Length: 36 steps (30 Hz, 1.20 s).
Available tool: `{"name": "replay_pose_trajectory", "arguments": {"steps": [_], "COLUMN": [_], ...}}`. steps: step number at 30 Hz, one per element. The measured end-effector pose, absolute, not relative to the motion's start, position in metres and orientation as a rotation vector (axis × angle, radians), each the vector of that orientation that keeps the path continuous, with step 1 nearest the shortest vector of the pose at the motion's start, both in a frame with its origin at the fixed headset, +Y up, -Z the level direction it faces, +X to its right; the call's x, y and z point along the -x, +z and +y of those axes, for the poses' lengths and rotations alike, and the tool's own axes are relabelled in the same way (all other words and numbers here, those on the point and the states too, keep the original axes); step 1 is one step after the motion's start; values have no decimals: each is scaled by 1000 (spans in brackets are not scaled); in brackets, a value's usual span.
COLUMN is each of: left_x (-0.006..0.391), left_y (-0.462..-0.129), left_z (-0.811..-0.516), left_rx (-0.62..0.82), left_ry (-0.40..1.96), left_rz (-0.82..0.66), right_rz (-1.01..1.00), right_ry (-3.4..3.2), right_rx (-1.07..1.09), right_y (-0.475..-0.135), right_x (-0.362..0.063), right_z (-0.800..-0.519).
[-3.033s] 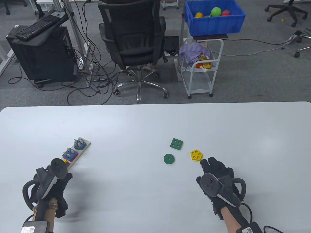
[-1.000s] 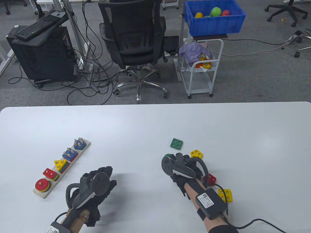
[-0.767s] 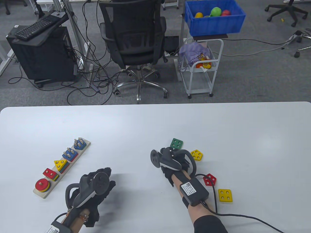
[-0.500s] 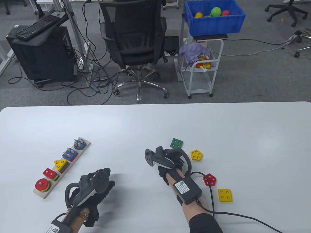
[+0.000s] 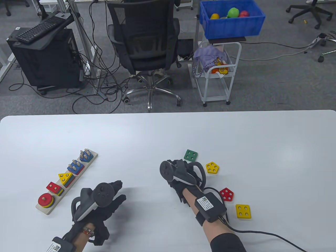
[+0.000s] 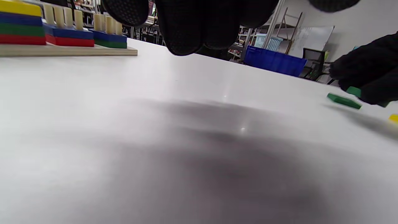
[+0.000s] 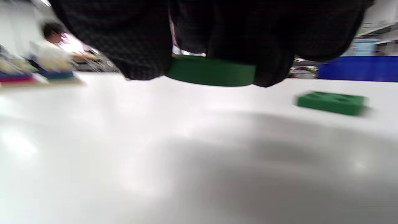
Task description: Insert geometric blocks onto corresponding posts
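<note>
The wooden peg board point(image 5: 90, 160) lies at the left with stacked blocks: a red disc point(image 5: 46, 200), a red rectangle point(image 5: 54, 187), a yellow triangle point(image 5: 65, 177) and two blue blocks with bare peg tips. My right hand point(image 5: 181, 169) grips a green disc point(image 7: 211, 71) between its fingers, just above the table; the hand hides the disc in the table view. My left hand point(image 5: 115, 193) hovers low over the table right of the board, fingers spread and empty. Loose blocks lie around my right hand: a green square point(image 5: 190, 155), a yellow pentagon point(image 5: 212, 167), a red pentagon point(image 5: 226, 194) and a yellow square point(image 5: 243, 211).
The white table point(image 5: 168, 131) has bare surface between the two hands and behind them. The right arm's sensor box point(image 5: 210, 206) and cable lie beside the red pentagon. An office chair point(image 5: 144, 39) and a cart with a blue bin point(image 5: 231, 21) stand beyond the far edge.
My right hand moved left from the yellow pentagon to the green disc, took hold of it and lifted it. My left hand left the board and moved right.
</note>
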<state>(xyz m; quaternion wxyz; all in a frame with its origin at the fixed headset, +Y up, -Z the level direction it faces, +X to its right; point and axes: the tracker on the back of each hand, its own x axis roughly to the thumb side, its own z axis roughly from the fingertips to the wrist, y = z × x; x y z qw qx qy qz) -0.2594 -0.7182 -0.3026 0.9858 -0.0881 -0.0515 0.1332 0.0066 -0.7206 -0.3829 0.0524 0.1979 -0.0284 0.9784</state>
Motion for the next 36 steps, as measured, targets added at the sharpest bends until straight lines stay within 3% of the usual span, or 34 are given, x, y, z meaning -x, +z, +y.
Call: {"name": "replay_pose_trajectory", "arguments": {"steps": [7, 11, 13, 16, 29, 36], "left_x": [259, 252, 247, 243, 233, 263], "left_y": [-302, -302, -301, -300, -297, -306], "left_z": [-717, -725, -731, -734, -741, -729], "left_rx": [295, 475, 635, 697, 765, 515], "left_ry": [732, 1041, 1230, 1346, 1603, 1448], "left_rz": [-214, -298, -337, -374, -353, -241], "right_rz": [-316, -330, -404, -486, -563, -357], "right_ry": [2533, 2327, 2236, 2185, 2118, 2297], "right_rx": [-838, -944, -1016, -1074, -1022, -1035], "right_y": [-338, -314, -302, -291, -276, -273], "right_x": [1, 9, 15, 20, 22, -9], "right_z": [-676, -667, -664, -663, -671, -672]}}
